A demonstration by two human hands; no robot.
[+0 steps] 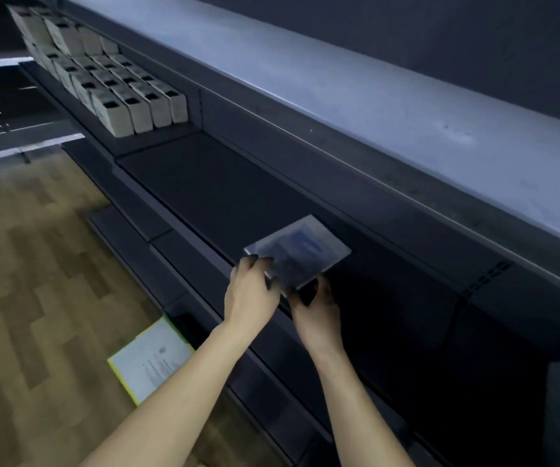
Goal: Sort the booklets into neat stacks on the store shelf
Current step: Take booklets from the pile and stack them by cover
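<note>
I see both hands on a small stack of booklets (300, 252) that lies flat near the front edge of the dark shelf (204, 183). My left hand (250, 291) curls its fingers over the stack's near left corner, gripping it there. My right hand (315, 306) holds the near edge from below and in front, thumb and fingers pinching the corner closest to me. The top cover is greyish with a blue patch; its print is too blurred to read. Further left on the same shelf stand rows of pale boxes (120, 92), well apart from the stack. Down on the wooden floor (36, 264), just beside the shelf base, lies another booklet (152, 360) with a yellow-green edge.
</note>
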